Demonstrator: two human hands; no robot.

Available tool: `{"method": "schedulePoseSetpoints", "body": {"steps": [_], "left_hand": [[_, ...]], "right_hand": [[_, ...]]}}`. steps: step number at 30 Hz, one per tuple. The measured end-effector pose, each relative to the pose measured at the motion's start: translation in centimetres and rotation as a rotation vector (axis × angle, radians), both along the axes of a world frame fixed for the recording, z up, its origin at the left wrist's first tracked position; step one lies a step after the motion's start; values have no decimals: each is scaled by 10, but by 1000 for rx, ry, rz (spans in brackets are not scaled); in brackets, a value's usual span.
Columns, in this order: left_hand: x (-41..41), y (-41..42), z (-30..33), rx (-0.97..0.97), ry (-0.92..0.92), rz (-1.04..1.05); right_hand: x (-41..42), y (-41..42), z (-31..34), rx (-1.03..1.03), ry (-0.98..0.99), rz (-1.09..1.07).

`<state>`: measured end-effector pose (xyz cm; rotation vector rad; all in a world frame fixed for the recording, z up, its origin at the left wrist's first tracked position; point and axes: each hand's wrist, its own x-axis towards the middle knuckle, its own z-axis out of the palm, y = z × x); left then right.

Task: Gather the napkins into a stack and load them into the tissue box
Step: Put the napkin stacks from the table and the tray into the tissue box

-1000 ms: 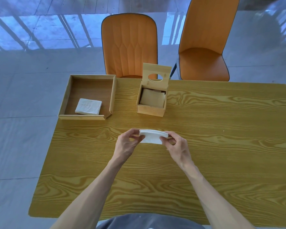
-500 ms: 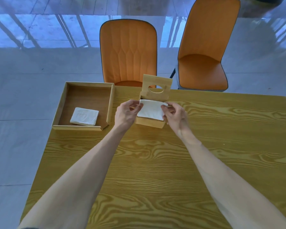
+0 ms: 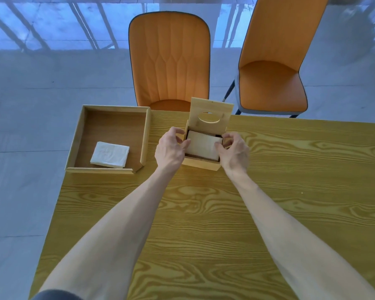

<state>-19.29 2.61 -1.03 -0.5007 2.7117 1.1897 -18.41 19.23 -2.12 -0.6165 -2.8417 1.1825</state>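
Observation:
A wooden tissue box (image 3: 200, 165) stands near the table's far edge, its lid (image 3: 211, 115) with an oval hole tipped up at the back. A white napkin stack (image 3: 204, 145) sits inside the box opening. My left hand (image 3: 171, 147) pinches the stack's left edge and my right hand (image 3: 233, 151) pinches its right edge, both over the box walls. A second white napkin stack (image 3: 110, 154) lies in the wooden tray (image 3: 78, 135) to the left.
The tray sits at the table's far left corner, partly overhanging the edge. Two orange chairs (image 3: 170, 59) (image 3: 271, 83) stand behind the wood-grain table (image 3: 290, 191). Grey tiled floor lies to the left.
Both hands carried the napkin stack from the middle of the table forward to the tissue box and lowered it into the opening.

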Motion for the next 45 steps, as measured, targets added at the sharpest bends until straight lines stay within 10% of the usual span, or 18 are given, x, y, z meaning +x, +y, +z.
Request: {"method": "schedulePoseSetpoints", "body": {"steps": [10,18,34,45], "left_hand": [[8,-7,12,-63,-154,-106],[31,-82,31,-75,-280,-130],[23,-261,-2,100,-328,210],[0,-262,-17,179,-413,263]], "right_hand": [[12,-2,10,80,-60,14],[27,-78,45,158,281,213],[1,-258,-6,-38,-417,328],[-5,-286,-15,-136,-454,202]]}}
